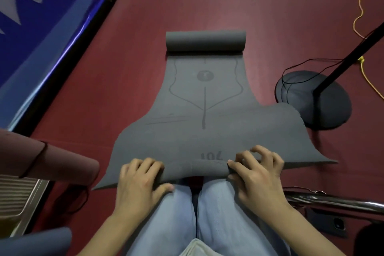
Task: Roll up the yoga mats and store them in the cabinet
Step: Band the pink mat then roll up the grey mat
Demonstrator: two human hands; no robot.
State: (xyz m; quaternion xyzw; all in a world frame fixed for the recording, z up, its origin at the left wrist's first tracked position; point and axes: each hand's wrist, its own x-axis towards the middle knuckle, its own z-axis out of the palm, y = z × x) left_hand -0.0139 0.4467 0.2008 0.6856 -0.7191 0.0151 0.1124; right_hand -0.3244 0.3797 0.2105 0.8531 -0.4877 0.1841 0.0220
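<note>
Head view shows you kneeling on the red floor (270,16) with the grey yoga mat (204,131) stretched away from your knees. Its far end is already curled into a roll (205,41), while the near end drapes over your thighs. Your left hand (141,178) grips the near edge, fingers curled over the top and thumb tucked underneath. Your right hand (256,169) pinches the same edge, fingertips bent onto the surface.

The near edge looks wavy, with both corners flaring out wider than your hands reach. If you start rolling from this slack, the first turn will likely come out loose and crooked, and the roll may cone toward one side. The lamp stand base (313,100) sits just beside the mat's right edge, so the flared corner could catch on it or on the black cable (307,61). A pink rolled mat (49,162) lies near your left, and a blue-grey roll (37,241) sits at the lower left corner.
</note>
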